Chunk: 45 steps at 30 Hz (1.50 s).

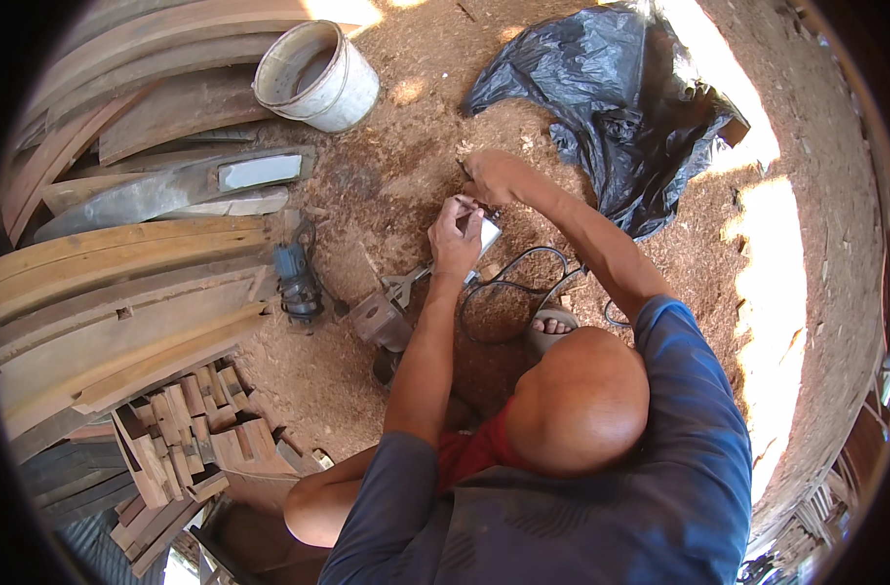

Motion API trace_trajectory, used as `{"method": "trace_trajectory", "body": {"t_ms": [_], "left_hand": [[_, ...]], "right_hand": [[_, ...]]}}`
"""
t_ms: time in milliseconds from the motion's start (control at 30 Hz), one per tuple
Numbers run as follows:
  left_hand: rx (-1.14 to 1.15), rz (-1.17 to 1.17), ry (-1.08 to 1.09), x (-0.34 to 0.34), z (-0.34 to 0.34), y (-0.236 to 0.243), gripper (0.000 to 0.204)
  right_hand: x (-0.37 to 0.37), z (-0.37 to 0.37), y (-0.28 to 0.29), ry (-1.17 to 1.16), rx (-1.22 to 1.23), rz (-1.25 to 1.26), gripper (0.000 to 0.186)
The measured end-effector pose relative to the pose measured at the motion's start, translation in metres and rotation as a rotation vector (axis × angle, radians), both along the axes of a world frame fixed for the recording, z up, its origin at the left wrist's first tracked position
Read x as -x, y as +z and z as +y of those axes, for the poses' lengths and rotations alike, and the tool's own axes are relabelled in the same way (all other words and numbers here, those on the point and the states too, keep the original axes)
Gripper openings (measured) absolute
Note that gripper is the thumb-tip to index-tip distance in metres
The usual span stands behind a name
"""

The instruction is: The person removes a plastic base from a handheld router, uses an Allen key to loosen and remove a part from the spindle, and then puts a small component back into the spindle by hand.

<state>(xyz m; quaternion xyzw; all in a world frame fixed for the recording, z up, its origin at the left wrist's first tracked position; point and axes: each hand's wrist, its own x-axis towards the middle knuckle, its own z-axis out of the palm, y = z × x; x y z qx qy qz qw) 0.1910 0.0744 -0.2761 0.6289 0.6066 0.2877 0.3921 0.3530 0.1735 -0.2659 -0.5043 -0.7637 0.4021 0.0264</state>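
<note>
My left hand [454, 237] is closed, its thumb and fingers pinched on something small that I cannot make out. Just beyond it, my right hand [496, 176] curls with the fingers pressed together over a dark part, mostly hidden. Beneath both hands lies a pale, flat-faced object [486, 237] with a white surface, partly covered by the left hand. A black cord [492, 284] loops on the ground to the right of it. Near my left wrist sit a silver metal piece [402, 286] and a brown block [381, 323] with a hole in it.
Curved timber pieces [123, 263] are stacked along the left, with small wood offcuts [180, 426] nearer me. A blue power tool [295, 282] stands beside them. A dirty white bucket [333, 83] and a black plastic sheet [611, 97] lie farther off. Sawdust covers the ground.
</note>
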Motion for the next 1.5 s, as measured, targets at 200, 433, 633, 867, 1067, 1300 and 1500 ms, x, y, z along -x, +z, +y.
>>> {"method": "trace_trajectory", "body": {"t_ms": [200, 433, 633, 867, 1067, 1300, 1500], "left_hand": [[0.024, -0.019, 0.018, 0.004, -0.001, 0.0, 0.018], [-0.023, 0.018, -0.052, 0.001, -0.003, -0.005, 0.019], [0.025, 0.027, -0.071, 0.002, -0.001, -0.006, 0.023], [-0.232, 0.211, -0.315, -0.008, -0.003, 0.003, 0.024], [-0.308, 0.143, -0.339, -0.012, -0.005, 0.004, 0.02], [0.194, -0.003, 0.088, -0.007, 0.012, -0.007, 0.027], [0.36, 0.026, 0.193, -0.007, 0.028, -0.029, 0.029]], "right_hand": [[0.018, 0.017, -0.055, 0.157, -0.064, 0.102, 0.02], [0.018, 0.024, -0.077, 0.18, 0.014, 0.154, 0.017], [0.006, 0.002, -0.029, -0.069, 0.073, 0.037, 0.022], [-0.027, -0.063, 0.02, -0.343, -0.035, 0.201, 0.031], [-0.042, -0.053, 0.032, -0.566, 0.272, 0.333, 0.041], [-0.087, -0.103, 0.055, -0.515, 0.396, 0.74, 0.045], [-0.097, -0.171, -0.021, -0.588, 0.427, 0.825, 0.033]]}}
